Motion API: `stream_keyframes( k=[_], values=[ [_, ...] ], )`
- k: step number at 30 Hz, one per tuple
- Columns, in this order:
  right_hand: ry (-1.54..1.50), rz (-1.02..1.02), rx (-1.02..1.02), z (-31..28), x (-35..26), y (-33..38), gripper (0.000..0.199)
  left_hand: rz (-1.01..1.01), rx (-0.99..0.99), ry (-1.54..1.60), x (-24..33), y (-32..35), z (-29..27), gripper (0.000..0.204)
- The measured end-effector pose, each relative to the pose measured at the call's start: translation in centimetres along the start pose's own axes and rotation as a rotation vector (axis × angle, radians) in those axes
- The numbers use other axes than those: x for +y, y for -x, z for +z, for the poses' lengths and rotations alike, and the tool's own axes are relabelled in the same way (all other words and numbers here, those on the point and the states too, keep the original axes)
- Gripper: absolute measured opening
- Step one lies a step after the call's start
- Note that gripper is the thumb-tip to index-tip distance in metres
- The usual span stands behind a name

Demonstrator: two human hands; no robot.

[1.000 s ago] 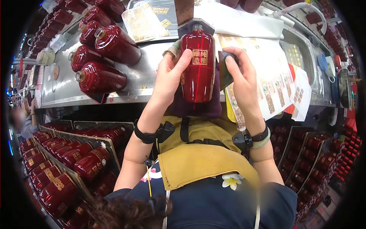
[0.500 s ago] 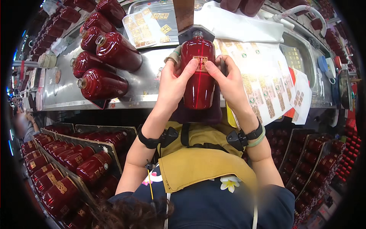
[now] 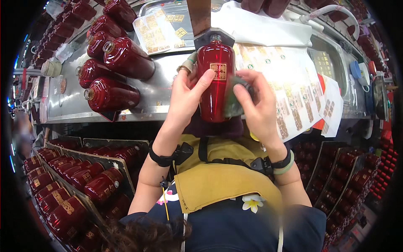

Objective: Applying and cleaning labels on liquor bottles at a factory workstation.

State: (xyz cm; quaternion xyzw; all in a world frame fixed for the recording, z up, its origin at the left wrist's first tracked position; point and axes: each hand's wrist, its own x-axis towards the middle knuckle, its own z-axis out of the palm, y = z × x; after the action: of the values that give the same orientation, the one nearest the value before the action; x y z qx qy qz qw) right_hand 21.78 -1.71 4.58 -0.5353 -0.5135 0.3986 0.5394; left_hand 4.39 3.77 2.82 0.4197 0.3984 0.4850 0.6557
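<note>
At a metal counter point(image 3: 161, 98), left fingers point(image 3: 204, 82) grasp a red bottle point(image 3: 215, 91); right fingers point(image 3: 244, 95) pinch a dark-green piece point(image 3: 232, 103).

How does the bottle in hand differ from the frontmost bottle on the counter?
The held bottle points its neck toward the picture's top, the counter bottle leftward. The held bottle shows a gold label; the counter bottle's visible side, none. The left hand grips the held bottle; no hand touches the counter bottle. Both are glossy dark red with clear necks.

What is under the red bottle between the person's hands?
A dark purple cloth shows past the lower end of the red bottle. The bottle covers whatever lies directly beneath its middle.
</note>
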Motion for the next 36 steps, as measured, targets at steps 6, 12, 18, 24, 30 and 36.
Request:
stream_keyframes(
  k=[6, 12, 18, 24, 30, 36],
  values=[
    [0.003, 0.033, -0.031, 0.5, 0.1, 0.9, 0.022, -0.022, -0.005, -0.023, -0.2, 0.2, -0.1, 0.068],
    [0.030, 0.042, -0.015, 0.6, 0.2, 0.9, 0.020, -0.029, -0.001, -0.015, -0.1, 0.2, 0.0, 0.069],
    [0.155, -0.092, 0.009, 0.7, 0.2, 0.7, 0.020, -0.025, -0.008, 0.003, 0.0, 0.1, 0.0, 0.074],
    [0.187, -0.102, 0.016, 0.7, 0.2, 0.6, 0.020, -0.016, 0.001, -0.027, -0.3, 0.0, 0.0, 0.077],
    [-0.038, 0.012, 0.032, -0.2, -0.2, 0.7, 0.022, -0.087, 0.001, 0.033, 0.5, 0.3, -0.3, 0.071],
    [-0.001, -0.219, 0.121, -4.8, 0.0, -2.6, 0.019, -0.092, 0.037, 0.030, 1.0, 0.3, -2.0, 0.071]
  ],
)
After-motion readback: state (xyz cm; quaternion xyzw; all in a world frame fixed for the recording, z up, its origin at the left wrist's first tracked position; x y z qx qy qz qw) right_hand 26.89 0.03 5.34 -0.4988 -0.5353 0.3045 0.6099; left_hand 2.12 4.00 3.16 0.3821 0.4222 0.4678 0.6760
